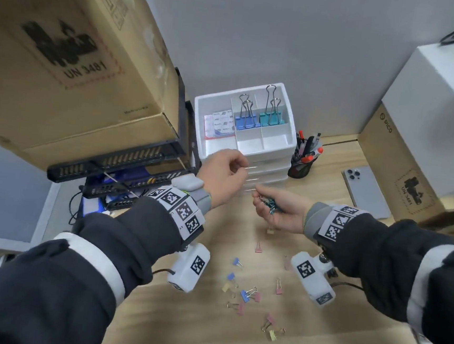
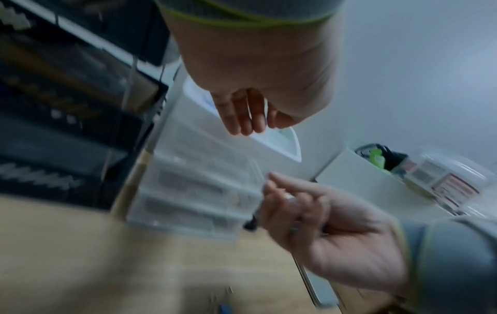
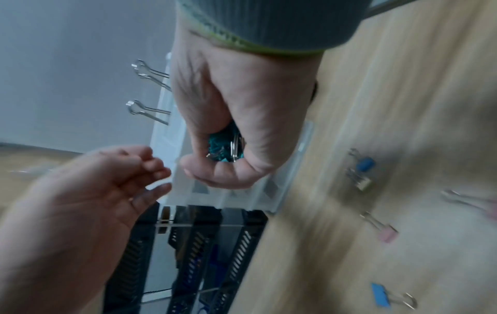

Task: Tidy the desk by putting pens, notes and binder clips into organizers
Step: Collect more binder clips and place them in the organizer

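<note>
My right hand (image 1: pixel 262 200) is palm up in front of the white drawer organizer (image 1: pixel 289 106) and grips a bunch of small teal binder clips (image 1: pixel 269 204). The right wrist view shows these teal clips (image 3: pixel 226 146) bunched inside its curled fingers (image 3: pixel 215 170). Just to its left, my left hand (image 1: pixel 243 170) hovers by the organizer's front with curled fingers (image 3: pixel 150 167); I see nothing in them. Large blue clips (image 1: pixel 245 122) and large teal clips (image 1: pixel 270 118) stand in the top compartments, with sticky notes (image 1: pixel 220 126) beside them. Several small clips (image 1: pixel 245 295) lie loose on the desk.
A black mesh pen cup (image 1: pixel 302 164) stands right of the organizer and a phone (image 1: pixel 366 192) lies beyond it. A black tray rack (image 1: pixel 117 162) under a big cardboard box (image 1: pixel 65 61) fills the left. Cardboard and white boxes (image 1: pixel 396 164) line the right.
</note>
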Available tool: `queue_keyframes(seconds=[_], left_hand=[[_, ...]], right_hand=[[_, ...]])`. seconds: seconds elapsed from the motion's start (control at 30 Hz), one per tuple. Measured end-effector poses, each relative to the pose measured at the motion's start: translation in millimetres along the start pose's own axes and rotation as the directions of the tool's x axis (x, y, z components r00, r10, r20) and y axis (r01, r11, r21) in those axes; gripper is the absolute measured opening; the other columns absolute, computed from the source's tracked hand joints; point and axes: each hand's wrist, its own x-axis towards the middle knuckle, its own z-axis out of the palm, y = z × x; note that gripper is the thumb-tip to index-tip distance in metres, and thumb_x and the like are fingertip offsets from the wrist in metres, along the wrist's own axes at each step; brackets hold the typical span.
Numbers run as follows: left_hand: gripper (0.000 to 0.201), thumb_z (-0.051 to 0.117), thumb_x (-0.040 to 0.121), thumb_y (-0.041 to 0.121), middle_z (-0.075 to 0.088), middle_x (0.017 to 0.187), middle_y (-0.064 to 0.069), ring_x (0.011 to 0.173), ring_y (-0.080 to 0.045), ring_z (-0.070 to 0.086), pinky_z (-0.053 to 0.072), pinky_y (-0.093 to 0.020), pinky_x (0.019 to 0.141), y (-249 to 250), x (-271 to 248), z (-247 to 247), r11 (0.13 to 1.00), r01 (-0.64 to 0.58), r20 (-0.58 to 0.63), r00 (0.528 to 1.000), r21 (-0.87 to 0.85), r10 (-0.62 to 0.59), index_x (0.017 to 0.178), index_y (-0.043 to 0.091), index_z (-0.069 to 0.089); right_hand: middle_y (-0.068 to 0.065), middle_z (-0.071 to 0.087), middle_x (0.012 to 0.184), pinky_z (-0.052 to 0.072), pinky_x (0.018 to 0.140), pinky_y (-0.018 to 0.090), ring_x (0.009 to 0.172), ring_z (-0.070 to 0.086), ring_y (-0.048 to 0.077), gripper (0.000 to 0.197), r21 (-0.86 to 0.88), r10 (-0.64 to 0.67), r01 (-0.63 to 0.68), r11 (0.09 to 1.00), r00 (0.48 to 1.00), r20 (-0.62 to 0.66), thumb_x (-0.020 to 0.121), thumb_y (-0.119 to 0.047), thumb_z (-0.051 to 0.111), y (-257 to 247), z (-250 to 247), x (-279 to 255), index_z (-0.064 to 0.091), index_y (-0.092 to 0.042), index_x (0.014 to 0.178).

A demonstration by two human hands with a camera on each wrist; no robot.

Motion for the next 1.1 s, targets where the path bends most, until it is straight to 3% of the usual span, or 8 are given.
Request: queue_keyframes(seconds=[0.13,0.27,0.43,0.7,0.8,0.9,1.03,1.1], left_hand=[[0.015,0.059,0.084,0.012,0.06,0.094,-0.001,0.086,-0.019,0.057,0.049,-0.033,0.08,-7,26,-36,0.987,0.0,-0.092,0.996,0.159,0.015,0.098,0.014,0.064],[0.021,0.06,0.083,0.016,0.05,0.099,-0.001,0.093,-0.023,0.052,0.044,-0.034,0.081,-9,49,-59,0.94,-0.015,-0.021,1.0,0.342,0.023,0.103,0.013,0.059],[0.038,0.059,0.081,0.021,0.051,0.119,-0.009,0.109,-0.027,0.048,0.044,-0.038,0.091,-14,65,-57,0.861,-0.04,0.09,0.996,0.507,-0.007,0.117,0.011,0.055],[0.042,0.059,0.08,0.019,0.046,0.128,-0.008,0.124,-0.027,0.039,0.04,-0.034,0.1,-30,89,-54,0.867,-0.035,0.042,0.999,0.497,0.016,0.12,0.009,0.054],[0.046,0.06,0.081,0.019,0.04,0.139,-0.01,0.134,-0.028,0.033,0.036,-0.034,0.105,-33,95,-54,0.865,-0.022,0.052,0.999,0.502,-0.005,0.125,0.009,0.053],[0.045,0.06,0.079,0.018,0.037,0.142,-0.01,0.137,-0.027,0.029,0.037,-0.034,0.105,-37,99,-49,0.86,-0.016,0.035,0.999,0.51,-0.001,0.123,0.01,0.053],[0.041,0.059,0.075,0.019,0.042,0.132,-0.006,0.131,-0.024,0.029,0.042,-0.031,0.095,-38,102,-41,0.842,0.001,-0.015,1.0,0.54,0.009,0.114,0.012,0.056],[0.039,0.06,0.074,0.02,0.044,0.127,-0.005,0.129,-0.023,0.029,0.044,-0.029,0.091,-38,103,-39,0.833,0.003,-0.026,1.0,0.554,0.014,0.112,0.013,0.057]], right_hand=[[0.004,0.06,0.07,0.054,0.046,0.014,0.053,0.061,0.008,0.017,-0.099,-0.057,0.062,0.993,0.997,0.054,0.097,-0.022,0.062,-54,33,-23,0.06,-0.008,0.088],[0.005,0.06,0.07,0.052,0.042,0.013,0.05,0.063,0.009,0.019,-0.112,-0.166,0.171,0.979,0.985,0.055,0.098,-0.02,0.059,-123,71,-39,0.062,-0.005,0.086],[0.011,0.064,0.073,0.057,0.049,0.018,0.055,0.07,0.017,0.022,-0.206,-0.248,0.237,0.949,0.968,-0.028,0.097,-0.016,0.062,-193,109,-34,0.062,-0.001,0.081],[0.017,0.064,0.095,0.06,0.055,0.023,0.074,0.071,0.026,0.01,-0.472,-0.213,0.107,0.875,0.961,-0.177,0.098,-0.008,0.06,-235,141,12,0.057,0.001,0.093],[0.014,0.064,0.096,0.059,0.054,0.02,0.077,0.07,0.021,0.011,-0.646,-0.275,0.076,0.759,0.938,-0.212,0.1,-0.007,0.057,-237,150,21,0.057,0.002,0.093],[0.014,0.067,0.091,0.059,0.056,0.019,0.064,0.071,0.016,0.008,-0.806,-0.368,0.066,0.588,0.909,-0.195,0.098,-0.003,0.058,-239,155,25,0.058,0.002,0.091],[0.01,0.072,0.104,0.057,0.091,0.032,0.092,0.071,0.02,0.011,-0.954,-0.436,-0.003,0.299,0.889,-0.139,0.092,-0.008,0.067,-227,161,32,0.063,-0.006,0.081],[0.013,0.074,0.105,0.056,0.095,0.037,0.096,0.072,0.023,0.008,-0.978,-0.44,-0.061,0.198,0.887,-0.145,0.093,-0.011,0.067,-218,161,36,0.067,-0.003,0.09]])
